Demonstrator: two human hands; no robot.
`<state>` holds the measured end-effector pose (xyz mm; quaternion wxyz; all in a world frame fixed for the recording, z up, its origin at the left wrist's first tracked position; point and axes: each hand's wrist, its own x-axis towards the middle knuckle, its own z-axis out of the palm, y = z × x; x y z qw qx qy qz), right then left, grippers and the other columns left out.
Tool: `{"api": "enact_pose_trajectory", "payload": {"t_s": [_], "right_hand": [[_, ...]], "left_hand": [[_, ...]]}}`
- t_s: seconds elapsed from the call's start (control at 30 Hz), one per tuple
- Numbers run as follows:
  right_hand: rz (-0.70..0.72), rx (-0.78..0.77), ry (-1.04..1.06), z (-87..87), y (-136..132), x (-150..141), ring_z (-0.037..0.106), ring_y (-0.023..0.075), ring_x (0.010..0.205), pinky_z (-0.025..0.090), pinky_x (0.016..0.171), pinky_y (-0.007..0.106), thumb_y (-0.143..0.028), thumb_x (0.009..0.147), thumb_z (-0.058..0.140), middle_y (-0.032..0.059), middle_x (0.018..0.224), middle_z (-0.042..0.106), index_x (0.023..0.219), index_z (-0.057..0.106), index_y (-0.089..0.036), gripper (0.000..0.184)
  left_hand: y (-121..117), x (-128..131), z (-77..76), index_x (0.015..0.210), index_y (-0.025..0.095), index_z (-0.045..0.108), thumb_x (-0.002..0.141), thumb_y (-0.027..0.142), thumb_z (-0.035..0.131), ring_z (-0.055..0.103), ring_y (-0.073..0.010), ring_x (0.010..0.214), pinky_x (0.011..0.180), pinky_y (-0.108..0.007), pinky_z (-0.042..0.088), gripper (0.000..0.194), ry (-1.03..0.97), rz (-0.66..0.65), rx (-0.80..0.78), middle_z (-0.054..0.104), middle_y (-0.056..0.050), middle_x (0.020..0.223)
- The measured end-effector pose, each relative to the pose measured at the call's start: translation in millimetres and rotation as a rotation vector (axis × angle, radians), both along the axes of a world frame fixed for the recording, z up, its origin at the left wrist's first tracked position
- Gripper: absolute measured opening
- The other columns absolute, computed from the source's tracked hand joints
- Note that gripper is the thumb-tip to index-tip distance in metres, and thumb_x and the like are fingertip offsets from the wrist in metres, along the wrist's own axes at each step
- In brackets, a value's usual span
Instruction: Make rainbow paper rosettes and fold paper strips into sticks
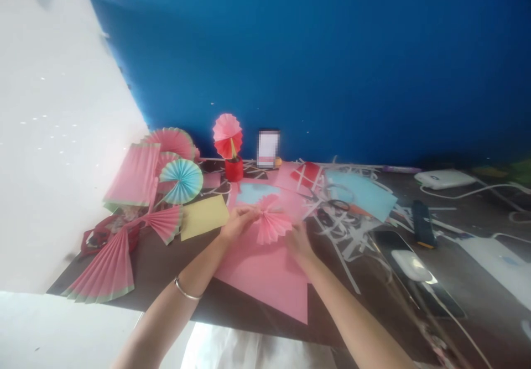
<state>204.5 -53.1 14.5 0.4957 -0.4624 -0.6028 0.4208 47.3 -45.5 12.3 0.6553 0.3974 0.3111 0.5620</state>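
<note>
Your left hand (239,222) pinches the pink pleated paper fan (274,224) over a pink sheet (271,280). Your right hand (299,243) is at its right edge, fingertips blurred; you cannot tell that grip's state. The phone's (268,146) screen is pixelated.

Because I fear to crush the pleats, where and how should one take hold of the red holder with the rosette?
Probably around the red holder, from the near side, since the blue wall is behind; its body is upright and rounded, while the pleated rosette above looks thin and easily creased.
</note>
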Motion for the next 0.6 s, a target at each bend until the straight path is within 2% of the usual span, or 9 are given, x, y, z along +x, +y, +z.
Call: {"api": "enact_pose_trajectory", "payload": {"t_s": [0.1, 0.17, 0.3, 0.4, 0.5, 0.6], "right_hand": [[0.028, -0.038, 0.072, 6.4, -0.6, 0.5, 0.062, 0.0211, 0.068, 0.049, 0.065, 0.033, -0.034, 0.067, 0.056, 0.0048, 0.071, 0.067, 0.069, 0.065, -0.02, 0.017], [0.002, -0.074, 0.11, 8.0, 0.3, 0.2, 0.063, 0.0216, 0.069, 0.049, 0.066, 0.034, -0.032, 0.065, 0.059, 0.0052, 0.073, 0.068, 0.071, 0.066, -0.019, 0.017], [-0.025, -0.029, 0.114, 8.7, 0.7, 0.9, 0.059, 0.019, 0.058, 0.048, 0.054, 0.031, -0.035, 0.063, 0.06, 0.0035, 0.063, 0.065, 0.064, 0.066, -0.019, 0.017], [-0.021, -0.019, 0.079, 12.8, -2.7, 0.7, 0.058, 0.0179, 0.053, 0.048, 0.049, 0.031, -0.04, 0.068, 0.059, 0.004, 0.061, 0.064, 0.068, 0.067, -0.018, 0.024], [-0.045, -0.03, 0.022, 18.7, -7.2, -1.1, 0.062, 0.0192, 0.062, 0.05, 0.058, 0.032, -0.041, 0.072, 0.059, 0.006, 0.069, 0.068, 0.074, 0.068, -0.016, 0.027], [-0.072, -0.002, -0.018, 21.4, -9.2, -3.0, 0.064, 0.0214, 0.073, 0.051, 0.068, 0.033, -0.041, 0.074, 0.058, 0.0074, 0.078, 0.071, 0.078, 0.07, -0.017, 0.027]], "left_hand": [[-1.4, -1.4, 1.5, 0.066, 0.013, 0.07, 0.067, 0.033, 0.07, 0.056, -0.0137, 0.073, 0.073, -0.028, 0.044, 0.02, 0.05, -0.017, 0.024, 0.065, -0.005, 0.077], [-0.4, -2.1, 0.5, 0.068, 0.013, 0.07, 0.071, 0.035, 0.067, 0.057, -0.0144, 0.074, 0.074, -0.029, 0.044, 0.022, 0.092, -0.019, 0.064, 0.066, -0.006, 0.079], [5.2, -3.4, -7.1, 0.067, 0.014, 0.069, 0.072, 0.037, 0.065, 0.055, -0.0129, 0.069, 0.069, -0.027, 0.043, 0.024, 0.22, 0.068, 0.11, 0.065, -0.005, 0.072], [9.2, -4.8, -13.6, 0.072, 0.015, 0.07, 0.072, 0.036, 0.063, 0.053, -0.0106, 0.062, 0.065, -0.025, 0.043, 0.022, 0.288, 0.119, 0.111, 0.061, -0.001, 0.063], [10.0, -6.1, -15.4, 0.068, 0.015, 0.069, 0.071, 0.033, 0.063, 0.055, -0.0116, 0.062, 0.066, -0.026, 0.044, 0.019, 0.329, 0.108, 0.089, 0.06, 0.0, 0.06], [8.1, -5.9, -10.8, 0.07, 0.015, 0.07, 0.065, 0.024, 0.068, 0.06, -0.0161, 0.071, 0.074, -0.03, 0.045, 0.011, 0.334, 0.079, 0.101, 0.066, -0.003, 0.068]]}}
